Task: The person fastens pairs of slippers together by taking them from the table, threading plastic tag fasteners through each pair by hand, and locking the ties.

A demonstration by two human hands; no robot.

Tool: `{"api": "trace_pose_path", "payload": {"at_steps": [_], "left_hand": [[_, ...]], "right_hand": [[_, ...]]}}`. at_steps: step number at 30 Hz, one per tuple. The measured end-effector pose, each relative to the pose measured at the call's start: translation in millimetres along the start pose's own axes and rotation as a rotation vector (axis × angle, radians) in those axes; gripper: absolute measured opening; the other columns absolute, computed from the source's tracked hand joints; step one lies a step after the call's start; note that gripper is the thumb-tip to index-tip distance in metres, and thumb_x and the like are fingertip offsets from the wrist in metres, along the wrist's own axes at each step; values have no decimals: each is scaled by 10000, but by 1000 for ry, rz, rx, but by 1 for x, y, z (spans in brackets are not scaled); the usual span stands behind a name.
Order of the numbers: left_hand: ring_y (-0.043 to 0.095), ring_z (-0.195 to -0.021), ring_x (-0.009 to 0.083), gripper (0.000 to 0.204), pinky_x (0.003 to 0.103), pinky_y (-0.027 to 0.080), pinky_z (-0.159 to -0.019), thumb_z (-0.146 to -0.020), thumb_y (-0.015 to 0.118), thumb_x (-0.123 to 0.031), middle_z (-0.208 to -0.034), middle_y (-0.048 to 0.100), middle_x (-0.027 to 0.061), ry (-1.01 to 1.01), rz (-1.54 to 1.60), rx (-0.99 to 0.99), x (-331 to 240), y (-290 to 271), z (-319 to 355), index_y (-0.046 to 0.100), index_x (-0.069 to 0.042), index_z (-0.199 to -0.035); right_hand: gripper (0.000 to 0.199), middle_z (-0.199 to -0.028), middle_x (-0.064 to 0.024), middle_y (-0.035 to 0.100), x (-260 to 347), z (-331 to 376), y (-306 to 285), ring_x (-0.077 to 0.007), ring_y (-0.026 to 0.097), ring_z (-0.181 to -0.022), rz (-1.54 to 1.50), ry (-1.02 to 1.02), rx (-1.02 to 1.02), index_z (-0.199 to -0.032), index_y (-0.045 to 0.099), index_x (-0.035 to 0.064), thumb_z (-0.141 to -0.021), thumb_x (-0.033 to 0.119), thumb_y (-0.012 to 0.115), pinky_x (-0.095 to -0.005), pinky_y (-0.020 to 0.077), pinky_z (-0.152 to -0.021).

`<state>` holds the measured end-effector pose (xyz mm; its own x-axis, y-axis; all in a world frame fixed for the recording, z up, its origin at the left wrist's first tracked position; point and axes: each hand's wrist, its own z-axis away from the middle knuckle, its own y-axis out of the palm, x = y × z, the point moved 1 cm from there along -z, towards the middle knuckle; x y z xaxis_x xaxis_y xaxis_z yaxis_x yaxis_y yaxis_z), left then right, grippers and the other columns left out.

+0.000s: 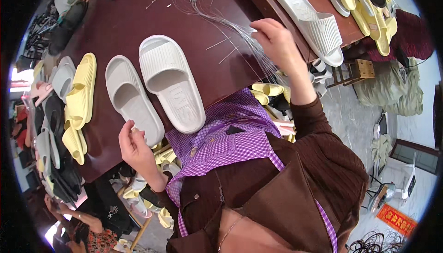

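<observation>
Item: bundle of thin clear plastic tie strands [217, 17], fanned across the dark red-brown bench [115, 27] at 12 o'clock. Right hand [276, 41] pinches the bundle's gathered end, grip clenched on it. Left hand [134, 144], at 8 o'clock off the bench edge, touches the heel of the pale grey foam slide [131, 98]; its grip looks loosely curled, apparently holding nothing. Just beside it lies a white ribbed foam slide [171, 82].

Handling judgement: drawing one strand out singly, with the bundle pinned, would avoid tangling.

Containers: none seen; yellow slides [79, 94] lie stacked loose at 9 o'clock.
</observation>
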<state>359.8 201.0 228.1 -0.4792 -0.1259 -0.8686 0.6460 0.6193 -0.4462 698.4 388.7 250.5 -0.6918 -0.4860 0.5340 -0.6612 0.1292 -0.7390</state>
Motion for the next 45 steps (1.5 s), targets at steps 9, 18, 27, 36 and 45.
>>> {"api": "trace_pose_path", "payload": {"at_steps": [9, 18, 27, 36, 45], "left_hand": [[563, -741, 105, 209, 223, 466, -654, -906, 505, -31, -1009, 620, 74, -3, -5, 32, -7, 2, 1, 583, 37, -1088], [591, -800, 182, 214, 276, 482, -698, -865, 504, 21, -1025, 607, 131, 300, 13, 236, -58, 50, -9, 583, 35, -1063], [547, -1068, 318, 329, 384, 434, -919, -833, 563, -9, -1225, 534, 186, 779, -164, 603, -107, 134, -21, 545, 20, -1160], [486, -1162, 327, 426, 398, 415, -911, -806, 503, 1, -1293, 502, 144, 950, -375, 641, -90, 202, -32, 501, -18, -1232], [479, -1192, 315, 401, 394, 417, -880, -793, 481, -2, -1307, 510, 123, 999, -452, 733, -54, 224, -45, 536, -19, -1190]], "right_hand": [[266, -1088, -172, 586, -55, 11, 41, -345, 561, -984, 474, 33, -18, -1069, 595, 7, -811, 17, 530, -403, 475, -836], [94, -910, -154, 560, -56, 18, 44, -347, 549, -906, 409, 63, 25, -882, 561, 7, -795, 21, 528, -424, 467, -767], [41, -833, -162, 556, -17, 43, 53, -339, 566, -843, 292, 29, 60, -841, 538, 21, -805, 34, 522, -410, 474, -717], [61, -807, -140, 613, -8, 36, 26, -327, 607, -789, 255, 2, 47, -858, 549, 38, -807, 68, 557, -418, 494, -661], [75, -797, -140, 617, -1, 35, -28, -296, 612, -730, 265, 21, -159, -892, 584, 37, -819, 53, 582, -353, 496, -647]]}}
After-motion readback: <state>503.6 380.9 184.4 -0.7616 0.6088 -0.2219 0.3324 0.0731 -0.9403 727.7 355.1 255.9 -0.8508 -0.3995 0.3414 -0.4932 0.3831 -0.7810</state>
